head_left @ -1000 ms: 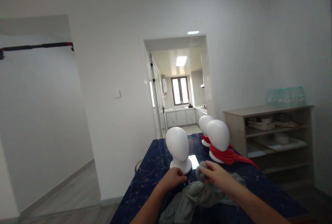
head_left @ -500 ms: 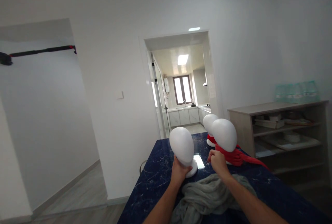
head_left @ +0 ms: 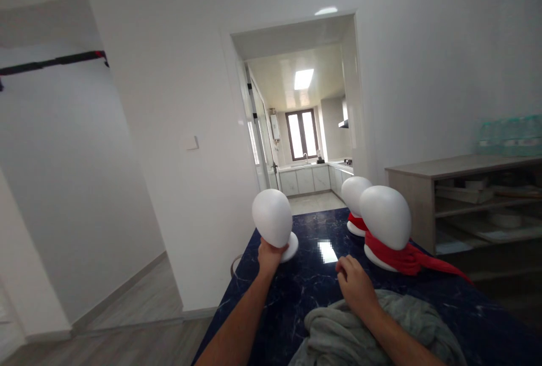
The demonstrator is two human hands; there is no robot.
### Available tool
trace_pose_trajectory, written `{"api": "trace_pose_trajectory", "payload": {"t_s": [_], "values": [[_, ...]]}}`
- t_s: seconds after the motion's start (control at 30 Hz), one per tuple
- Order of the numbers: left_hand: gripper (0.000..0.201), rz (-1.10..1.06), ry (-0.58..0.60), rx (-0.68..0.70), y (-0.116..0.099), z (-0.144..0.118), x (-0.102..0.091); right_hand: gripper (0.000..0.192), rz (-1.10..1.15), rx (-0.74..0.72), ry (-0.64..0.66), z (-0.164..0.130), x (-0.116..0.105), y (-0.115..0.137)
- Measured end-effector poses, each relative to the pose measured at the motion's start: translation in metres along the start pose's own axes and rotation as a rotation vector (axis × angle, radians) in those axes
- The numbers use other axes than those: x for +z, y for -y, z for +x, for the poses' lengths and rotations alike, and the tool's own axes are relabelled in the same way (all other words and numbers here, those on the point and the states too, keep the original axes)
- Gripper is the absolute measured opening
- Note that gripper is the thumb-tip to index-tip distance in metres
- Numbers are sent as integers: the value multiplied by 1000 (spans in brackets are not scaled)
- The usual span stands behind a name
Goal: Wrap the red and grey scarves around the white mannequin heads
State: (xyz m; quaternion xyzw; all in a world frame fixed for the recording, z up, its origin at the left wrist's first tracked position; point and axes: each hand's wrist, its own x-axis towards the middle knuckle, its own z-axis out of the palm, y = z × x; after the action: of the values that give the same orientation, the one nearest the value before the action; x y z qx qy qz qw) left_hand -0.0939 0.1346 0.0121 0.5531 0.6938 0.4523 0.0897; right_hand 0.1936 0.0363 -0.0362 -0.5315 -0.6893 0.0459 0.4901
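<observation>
Head view: left hand (head_left: 268, 255) grips mannequin head (head_left: 273, 218), hiding its neck.

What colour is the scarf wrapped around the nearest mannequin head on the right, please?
The scarf is red, seen in the head view.

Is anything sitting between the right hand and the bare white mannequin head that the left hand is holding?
Nothing visible. Only bare dark blue tabletop lies between the right hand and the bare mannequin head in the left hand. The red-scarfed heads stand off to the right, and the grey cloth lies nearer.
</observation>
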Motion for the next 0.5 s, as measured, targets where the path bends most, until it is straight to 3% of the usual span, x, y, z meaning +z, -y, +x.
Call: {"api": "trace_pose_trajectory", "payload": {"t_s": [0.1,0.2,0.33,0.5], "values": [[76,24,-55,-12,24,50,-22,17,-36,-7,11,-2,6,2],[68,26,-75,-20,44,84,-34,14,-51,8,19,-2,9,1],[65,9,-75,-33,62,106,-30,12,-69,26,24,-2,11,-1],[76,18,-54,-62,72,124,-13,12,-83,57,40,-2,9,1]]}}
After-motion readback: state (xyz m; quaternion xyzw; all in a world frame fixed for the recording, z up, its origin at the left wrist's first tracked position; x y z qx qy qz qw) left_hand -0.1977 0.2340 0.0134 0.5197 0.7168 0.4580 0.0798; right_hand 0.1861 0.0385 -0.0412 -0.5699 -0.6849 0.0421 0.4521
